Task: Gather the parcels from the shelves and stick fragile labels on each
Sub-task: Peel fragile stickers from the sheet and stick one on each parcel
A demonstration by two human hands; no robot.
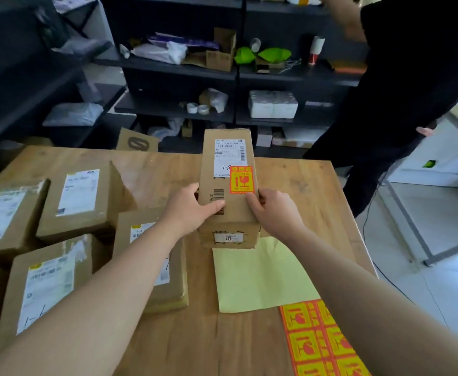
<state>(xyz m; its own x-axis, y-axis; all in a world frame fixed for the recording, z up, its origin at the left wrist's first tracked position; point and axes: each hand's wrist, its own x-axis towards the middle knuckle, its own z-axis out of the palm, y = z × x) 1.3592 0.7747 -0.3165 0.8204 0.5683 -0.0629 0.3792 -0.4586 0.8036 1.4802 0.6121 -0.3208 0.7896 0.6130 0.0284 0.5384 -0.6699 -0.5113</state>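
Five parcels are plainly visible on the pale wooden table [303, 185]. One long brown cardboard parcel [229, 213] stands at the middle. Four flatter brown cardboard parcels [78, 202] are packed close together on the left, each with a white printed shipping slip; one of them lies partly under the left forearm.

The left hand [192, 207] clasps the long parcel's near left edge, with its thumb lying over the top face by a barcode. The right hand [274, 210] grips the near right edge. Its thumb tip touches the lower edge of the single rectangular red-and-yellow fragile label [241, 180], which lies flat on the top face and overlaps the white slip's corner.

Just behind the parcel, toward the person, lies one smooth pale yellow backing sheet [260, 278]. One glossy sheet of red-and-yellow fragile labels [320, 343] sits nearer still, two labels wide.

Beyond the table stand dark metal shelves [168, 69] cluttered with bags, boxes and tape rolls. One person in black clothing [412, 77] stands at the right.
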